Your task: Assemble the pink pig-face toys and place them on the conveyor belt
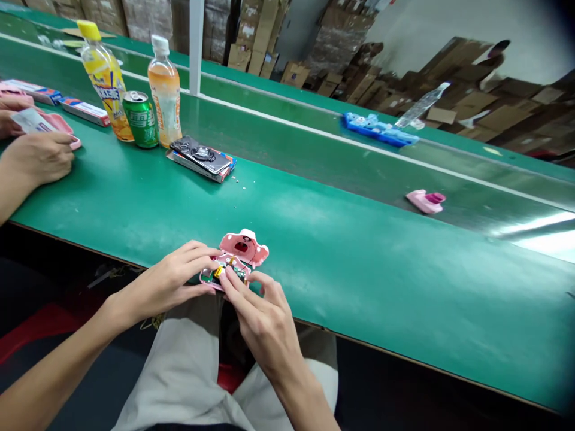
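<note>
My left hand (166,281) and my right hand (263,314) hold a pink pig-shaped plastic casing (242,245) just above the front edge of the green workbench (359,281). The casing lies open, its cartoon face pointing away from me. Inside it, a small green circuit board (236,272) with a yellow part (219,272) and thin wires shows between my fingers. Fingertips of both hands press on the inner parts, and my fingers hide much of the board.
A co-worker's hands (36,155) hold a pink piece and paper at the left. A yellow-labelled bottle (106,81), green can (141,120), orange drink bottle (165,91) and phone on a box (202,158) stand ahead. A conveyor belt (341,161) carries a pink piece (426,201) and blue tray (380,130).
</note>
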Tool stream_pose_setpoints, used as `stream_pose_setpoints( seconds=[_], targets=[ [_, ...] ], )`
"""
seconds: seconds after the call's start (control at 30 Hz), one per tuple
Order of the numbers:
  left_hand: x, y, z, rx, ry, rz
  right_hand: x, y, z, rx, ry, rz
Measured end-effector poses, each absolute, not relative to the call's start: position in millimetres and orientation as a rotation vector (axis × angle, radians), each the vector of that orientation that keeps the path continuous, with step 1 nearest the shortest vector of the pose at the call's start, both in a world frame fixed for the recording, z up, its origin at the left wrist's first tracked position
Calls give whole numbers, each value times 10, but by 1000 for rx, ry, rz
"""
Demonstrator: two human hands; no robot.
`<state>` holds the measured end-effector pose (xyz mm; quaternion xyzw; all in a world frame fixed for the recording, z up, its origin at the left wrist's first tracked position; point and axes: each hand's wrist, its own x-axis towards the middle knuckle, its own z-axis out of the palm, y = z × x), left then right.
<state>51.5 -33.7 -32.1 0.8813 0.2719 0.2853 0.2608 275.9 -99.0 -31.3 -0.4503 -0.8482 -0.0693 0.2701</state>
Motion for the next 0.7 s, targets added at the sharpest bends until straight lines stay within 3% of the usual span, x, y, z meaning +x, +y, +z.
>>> stream_pose_setpoints(
  seconds=[0.2,0.3,0.37,0.47,0.57,0.7],
  targets=[
    [563,-383,-386,2438,763,831,2749,-1120,-556,-1117,-1923,-285],
    [605,-406,-422,2462,798,825,2916,-912,-280,-1103,-1805,-394],
    [629,-417,-448,2502,841,824,3000,-577,82,-1353,-1825,-349],
    [647,-429,-464,2559,897,828,2949,79,630,-1997,-2199,275],
    [649,-433,-456,2569,920,838,2707,590,885,-2266,-2600,1002],
    [644,-423,-459,2530,917,849,2365,753,867,-2369,-2739,1117]
  ],
)
